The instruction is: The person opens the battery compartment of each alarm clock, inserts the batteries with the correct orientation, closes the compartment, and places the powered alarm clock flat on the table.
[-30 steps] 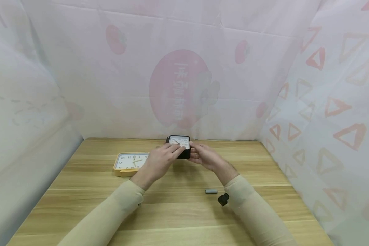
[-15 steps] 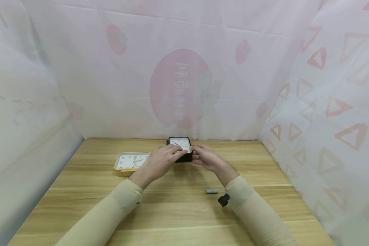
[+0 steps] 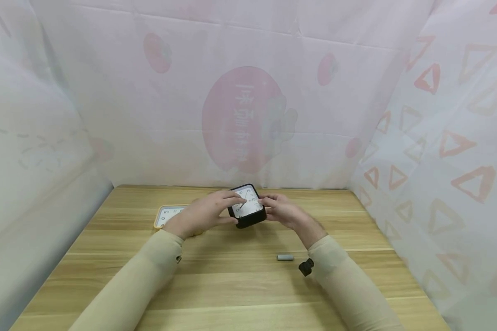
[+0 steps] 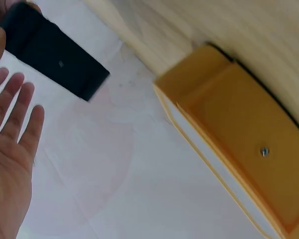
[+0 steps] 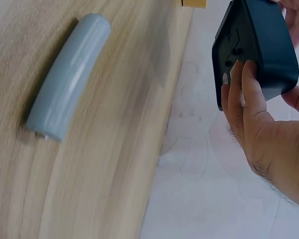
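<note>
"Well, where's the black alarm clock [image 3: 252, 208]?"
"Near the far edge of the worktop [image 3: 232, 285], tilted; right hand [image 3: 286, 213] pinches it, left hand [image 3: 204, 213] has fingers spread wide."
"So firm that pinch before turning."

On the pale wood-grained table [image 3: 232, 294] lie a yellow-framed, white-faced rectangular clock [image 3: 165, 214] and, nearer the front, a short grey cylinder [image 3: 285, 257] (on its side); pink-printed white sheeting [image 3: 174, 101] hangs behind.

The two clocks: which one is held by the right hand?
The black clock; the right hand grips its side. The yellow clock instead lies on the table.
</note>
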The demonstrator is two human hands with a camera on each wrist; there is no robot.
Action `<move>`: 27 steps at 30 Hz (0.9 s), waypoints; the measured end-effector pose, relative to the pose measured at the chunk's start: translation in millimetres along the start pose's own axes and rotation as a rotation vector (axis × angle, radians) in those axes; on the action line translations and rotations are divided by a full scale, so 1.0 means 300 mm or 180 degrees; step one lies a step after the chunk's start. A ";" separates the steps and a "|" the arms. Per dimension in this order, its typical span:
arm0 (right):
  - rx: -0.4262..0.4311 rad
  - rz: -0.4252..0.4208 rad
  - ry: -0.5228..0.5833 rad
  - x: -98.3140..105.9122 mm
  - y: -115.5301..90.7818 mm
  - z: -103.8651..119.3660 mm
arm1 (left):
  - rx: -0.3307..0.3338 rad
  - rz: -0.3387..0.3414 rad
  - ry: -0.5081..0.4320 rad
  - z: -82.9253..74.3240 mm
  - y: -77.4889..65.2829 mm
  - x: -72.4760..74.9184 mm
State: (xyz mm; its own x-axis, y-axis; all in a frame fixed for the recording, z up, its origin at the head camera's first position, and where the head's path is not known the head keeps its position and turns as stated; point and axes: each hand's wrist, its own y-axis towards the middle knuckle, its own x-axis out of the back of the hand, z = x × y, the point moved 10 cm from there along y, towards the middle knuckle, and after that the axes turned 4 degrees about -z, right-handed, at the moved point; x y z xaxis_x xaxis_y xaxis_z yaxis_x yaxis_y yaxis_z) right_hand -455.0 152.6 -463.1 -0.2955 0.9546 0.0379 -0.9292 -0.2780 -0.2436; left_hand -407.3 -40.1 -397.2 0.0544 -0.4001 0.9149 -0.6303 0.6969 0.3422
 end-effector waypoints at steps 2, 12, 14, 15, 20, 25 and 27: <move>0.0008 0.0008 -0.0028 0.006 0.000 0.000 | 0.0033 0.0102 -0.0071 0.024 0.001 -0.001; 0.0042 0.0163 -0.0255 0.014 -0.008 0.006 | -0.0067 0.0380 -0.0011 0.104 0.023 -0.023; 0.0072 0.0163 -0.0347 0.017 -0.011 0.009 | -0.0086 0.0398 -0.0005 0.108 0.027 -0.025; 0.0090 0.0162 -0.0395 0.020 -0.011 0.011 | -0.0082 0.0414 -0.0011 0.110 0.028 -0.027; 0.0158 0.0209 -0.0587 0.023 -0.010 0.015 | -0.0095 0.0498 -0.0034 0.109 0.034 -0.037; 0.0177 0.0364 -0.0746 0.008 -0.014 0.016 | -0.0237 0.0587 0.0018 0.092 0.046 -0.055; 0.0198 0.0454 -0.0798 -0.003 -0.019 0.018 | -0.0255 0.0652 0.0028 0.086 0.050 -0.065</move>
State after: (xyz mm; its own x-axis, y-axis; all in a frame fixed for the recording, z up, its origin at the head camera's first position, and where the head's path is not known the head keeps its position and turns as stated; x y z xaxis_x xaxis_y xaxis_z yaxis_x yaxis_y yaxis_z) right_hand -450.7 152.8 -456.6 -0.4626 0.8512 0.2478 -0.8838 -0.4209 -0.2041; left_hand -437.9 -37.3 -415.6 -0.0616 -0.2403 0.9687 -0.5652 0.8084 0.1646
